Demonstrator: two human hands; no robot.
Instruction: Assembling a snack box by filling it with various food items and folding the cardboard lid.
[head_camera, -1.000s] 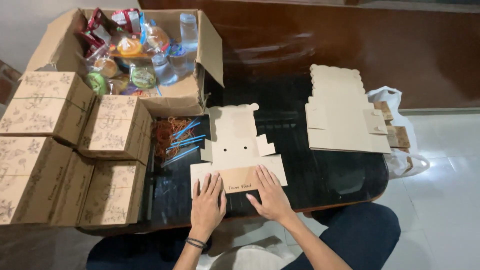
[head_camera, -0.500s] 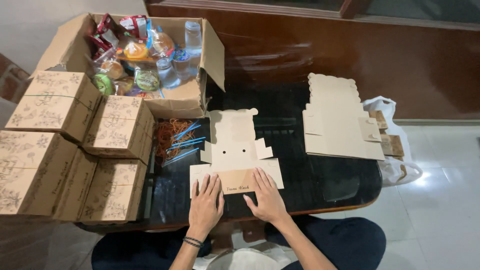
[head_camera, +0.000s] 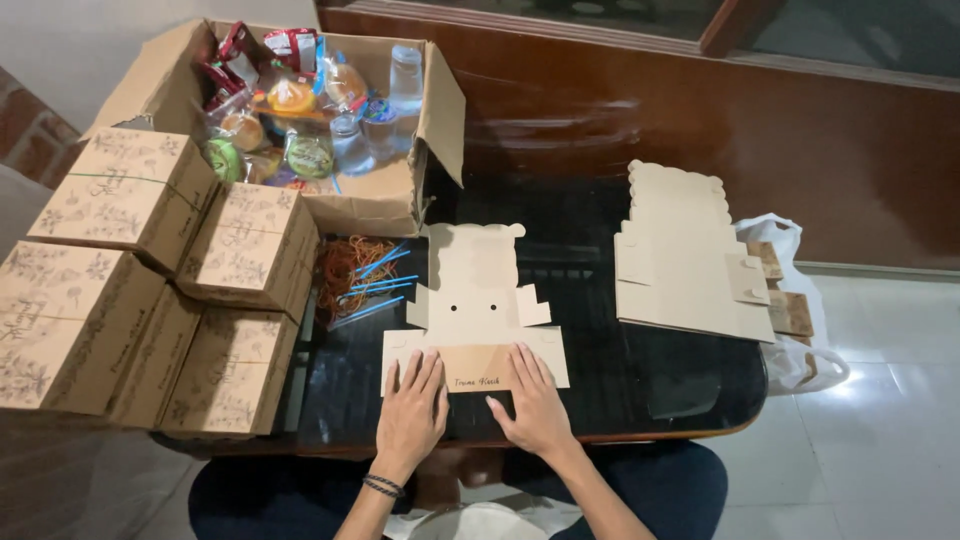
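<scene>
Since the earlier picture, almost nothing has moved: both hands stay flat on the same card sheet, and only the view has shifted a little.

The left hand (head_camera: 412, 410) lies palm down with its fingers spread a bit, pressing on the near flap of the flat unfolded cardboard box (head_camera: 475, 305). The right hand (head_camera: 532, 403) lies beside it the same way, fingers open and flat on that flap. Neither hand pinches anything. The flat box is pale brown, with 2 small round holes in its middle and wavy edges at the far end. It lies at the near edge of the dark glass table (head_camera: 640, 375), right in front of the person.

To the right, well apart, sits a stack of flat cardboard sheets (head_camera: 682, 255) of the same colour and shape. A white plastic bag (head_camera: 790, 300) hangs just past the table's right edge.

On the left stand 5 folded brown boxes (head_camera: 150, 290) with leaf drawings, packed close together in 2 layers. Behind them is a big open carton (head_camera: 390, 205) full of snack packets (head_camera: 290, 100) in red, orange and green, and clear water cups (head_camera: 405, 75). Between the boxes and the flat box lie orange rubber bands (head_camera: 345, 265) and blue straws (head_camera: 375, 285).

The table is bare between the flat box and the stack, so there is open room on the right.
</scene>
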